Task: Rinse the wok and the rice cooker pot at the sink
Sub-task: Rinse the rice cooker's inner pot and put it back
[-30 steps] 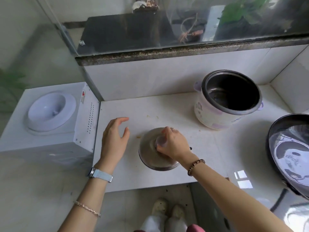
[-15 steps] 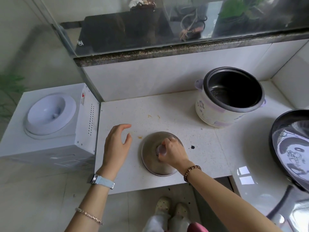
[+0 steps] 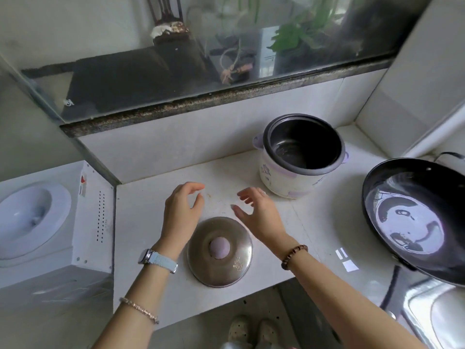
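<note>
White stone tabletop, speckled, set in a tiled corner below a window ledge; a few orange crumbs lie near its middle. Item one: rice cooker pot, dark and uncovered, seated inside a cream and lilac cooker body at the rear of the tabletop; its base shines. Item two: wok, black with a glossy, reflective inside, at the right edge of the view, near the cooker but apart from it, its near rim reaching over the steel sink in the lower right corner. Item three: lid, brushed steel with a lilac knob, lying dome up near the front edge of the tabletop. Left hand: empty, fingers apart and loosely curved, raised over the tabletop just behind and left of the lid, not touching it; pale blue watch on the wrist, thin chain bracelet further up the forearm. Right hand: empty, fingers spread and relaxed, a ring on one, raised just behind and right of the lid, between the lid and the cooker; brown bead bracelet on the wrist. Adjoining, left: white water dispenser with a round recessed top, touching the tabletop's side. Behind the glass: green plant. On the floor below: pair of pale shoes.
</note>
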A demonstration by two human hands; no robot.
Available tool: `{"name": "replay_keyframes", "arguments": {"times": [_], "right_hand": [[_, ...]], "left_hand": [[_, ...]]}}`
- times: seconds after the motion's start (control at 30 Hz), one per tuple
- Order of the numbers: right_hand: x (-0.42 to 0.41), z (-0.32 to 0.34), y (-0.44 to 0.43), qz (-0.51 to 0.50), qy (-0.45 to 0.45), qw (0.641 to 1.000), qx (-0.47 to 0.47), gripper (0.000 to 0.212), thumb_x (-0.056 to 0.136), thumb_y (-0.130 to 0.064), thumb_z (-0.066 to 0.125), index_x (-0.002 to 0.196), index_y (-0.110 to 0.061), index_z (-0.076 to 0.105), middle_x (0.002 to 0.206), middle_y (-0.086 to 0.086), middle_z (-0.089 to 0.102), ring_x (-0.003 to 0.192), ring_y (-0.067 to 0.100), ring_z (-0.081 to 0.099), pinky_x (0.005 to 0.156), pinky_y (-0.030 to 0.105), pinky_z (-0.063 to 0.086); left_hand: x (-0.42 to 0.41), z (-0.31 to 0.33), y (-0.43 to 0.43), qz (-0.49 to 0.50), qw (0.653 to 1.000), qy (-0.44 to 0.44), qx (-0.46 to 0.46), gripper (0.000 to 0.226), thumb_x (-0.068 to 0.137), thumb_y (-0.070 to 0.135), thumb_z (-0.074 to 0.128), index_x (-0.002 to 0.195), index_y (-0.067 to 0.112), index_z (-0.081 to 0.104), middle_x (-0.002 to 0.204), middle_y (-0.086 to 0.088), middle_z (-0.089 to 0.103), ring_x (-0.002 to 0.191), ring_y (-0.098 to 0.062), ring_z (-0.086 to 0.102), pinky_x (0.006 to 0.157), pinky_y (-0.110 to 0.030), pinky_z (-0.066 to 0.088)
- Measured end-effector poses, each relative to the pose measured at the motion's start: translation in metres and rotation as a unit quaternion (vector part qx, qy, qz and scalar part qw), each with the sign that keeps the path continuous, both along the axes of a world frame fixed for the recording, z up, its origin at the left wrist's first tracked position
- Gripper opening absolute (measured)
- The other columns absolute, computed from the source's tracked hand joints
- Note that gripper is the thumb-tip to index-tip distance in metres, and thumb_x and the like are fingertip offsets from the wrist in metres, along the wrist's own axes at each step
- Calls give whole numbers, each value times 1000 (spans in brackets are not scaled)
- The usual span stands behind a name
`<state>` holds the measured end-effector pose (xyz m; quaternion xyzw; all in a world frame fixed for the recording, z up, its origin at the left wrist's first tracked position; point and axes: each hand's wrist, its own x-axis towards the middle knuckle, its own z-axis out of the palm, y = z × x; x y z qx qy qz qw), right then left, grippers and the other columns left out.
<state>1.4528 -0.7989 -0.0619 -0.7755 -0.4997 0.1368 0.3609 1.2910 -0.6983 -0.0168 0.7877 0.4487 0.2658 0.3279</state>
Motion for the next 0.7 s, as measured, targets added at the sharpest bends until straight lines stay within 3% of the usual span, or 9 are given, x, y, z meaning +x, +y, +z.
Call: {"name": "replay_keyframes", "arguments": {"times": [0.1, 0.2, 0.3, 0.43, 0.6, 0.7], "right_hand": [[44, 35, -4, -74, 57, 993, 73, 17, 88, -24, 68, 103, -16, 64, 96, -2, 64, 80, 7, 61, 74, 20, 52], [95, 59, -10, -155, 76, 978, 114, 15, 86, -18, 68, 100, -11, 68, 92, 1, 69, 79, 7, 65, 74, 15, 51], [144, 70, -20, -224, 83, 964, 114, 17, 86, -11, 65, 103, -8, 68, 91, 3, 70, 74, 2, 63, 69, 5, 46], [196, 69, -30, -303, 83, 947, 61, 22, 85, -9, 64, 106, -5, 66, 92, 4, 69, 74, 12, 61, 66, 14, 43], [234, 49, -36, -359, 84, 928, -45, 36, 87, -21, 63, 118, -4, 62, 110, 13, 68, 108, 26, 61, 82, 26, 38], [242, 41, -34, -347, 106, 928, -88, 38, 86, -21, 63, 117, 1, 64, 107, 16, 69, 105, 32, 62, 79, 29, 41]], "left_hand": [[45, 12, 14, -20, 999, -41, -8, 19, 93, 7, 56, 106, 14, 68, 107, 1, 67, 98, -12, 61, 84, -11, 41], [90, 24, 27, -45, 997, -55, -23, 19, 93, 9, 57, 108, 10, 69, 102, -1, 69, 90, -12, 62, 71, 1, 40], [134, 31, 37, -53, 997, -41, -43, 21, 93, 13, 58, 110, 7, 69, 100, -2, 68, 87, -11, 59, 69, -6, 39], [184, 26, 45, -40, 996, -8, -80, 25, 92, 18, 61, 112, 5, 66, 102, -6, 67, 87, -12, 58, 75, -14, 37], [221, 8, 51, -37, 992, 30, -116, 34, 91, 20, 64, 118, 0, 61, 109, -13, 68, 100, -25, 63, 78, -22, 40], [231, 7, 52, -23, 994, 37, -96, 24, 90, 14, 63, 109, 0, 64, 85, -2, 64, 86, -24, 59, 73, -24, 39]]}}
